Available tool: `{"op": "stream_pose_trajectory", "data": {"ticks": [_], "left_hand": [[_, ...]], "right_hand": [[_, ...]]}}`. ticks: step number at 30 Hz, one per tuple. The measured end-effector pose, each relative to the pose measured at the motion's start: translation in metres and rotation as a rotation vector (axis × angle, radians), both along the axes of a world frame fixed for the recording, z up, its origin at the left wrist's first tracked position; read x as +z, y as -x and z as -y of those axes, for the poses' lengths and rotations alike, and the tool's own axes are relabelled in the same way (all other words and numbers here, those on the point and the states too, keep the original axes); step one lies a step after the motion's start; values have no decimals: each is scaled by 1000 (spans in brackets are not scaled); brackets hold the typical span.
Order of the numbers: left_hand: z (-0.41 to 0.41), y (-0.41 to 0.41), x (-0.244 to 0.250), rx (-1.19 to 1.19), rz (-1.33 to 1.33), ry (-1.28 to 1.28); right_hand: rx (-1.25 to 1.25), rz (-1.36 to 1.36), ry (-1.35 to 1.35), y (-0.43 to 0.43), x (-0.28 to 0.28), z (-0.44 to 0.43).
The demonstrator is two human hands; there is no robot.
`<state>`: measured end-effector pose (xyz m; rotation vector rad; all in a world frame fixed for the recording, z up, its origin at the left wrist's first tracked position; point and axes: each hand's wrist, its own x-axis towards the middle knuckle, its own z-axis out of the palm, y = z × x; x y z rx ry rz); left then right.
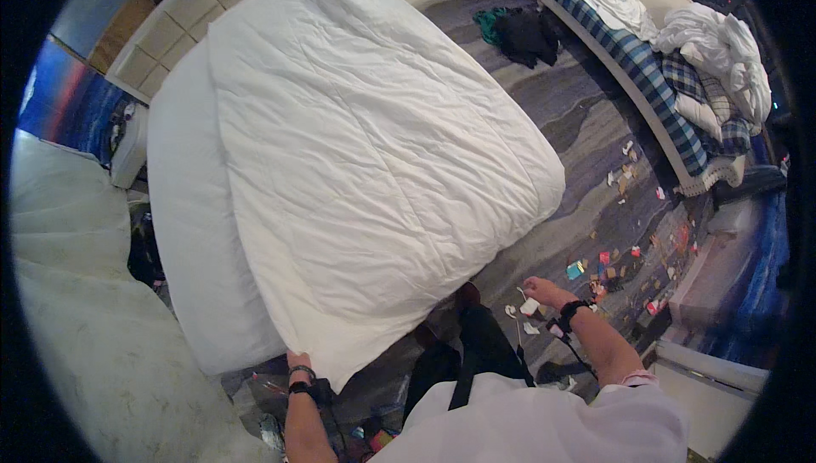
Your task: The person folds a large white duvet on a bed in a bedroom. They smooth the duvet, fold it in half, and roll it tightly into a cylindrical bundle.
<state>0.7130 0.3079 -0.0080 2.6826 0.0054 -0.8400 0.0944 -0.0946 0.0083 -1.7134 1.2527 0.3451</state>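
A white duvet (376, 144) covers most of the bed. Along the left side a strip of white-sheeted mattress (188, 233) shows beyond the duvet's edge. My left hand (298, 359) grips the edge of the duvet near its front left corner, which hangs past the foot of the bed. Cloth hides part of those fingers. To the right of my legs, my right hand (542, 291) is held out over the floor, its fingers loosely bent and nothing seen in them. It stays apart from the duvet.
Litter (605, 272) and torn paper are scattered over the patterned floor at right. Dark and green cloths (523, 33) lie beyond the bed. White linen (720, 49) and cushions are heaped on a checked sofa (631, 74). A large pale mattress-like slab (83, 284) stands at left.
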Motion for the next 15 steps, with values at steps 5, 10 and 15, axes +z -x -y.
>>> {"op": "stream_pose_trajectory", "data": {"ticks": [5,10,15], "left_hand": [[22,17,74,-201,94,110],[73,59,156,-307,176,228],[130,87,163,-356,152,262]], "right_hand": [[-56,131,53,-53,-13,6],[-15,308,300,-159,-3,77],[74,408,475,-252,8,176]]}}
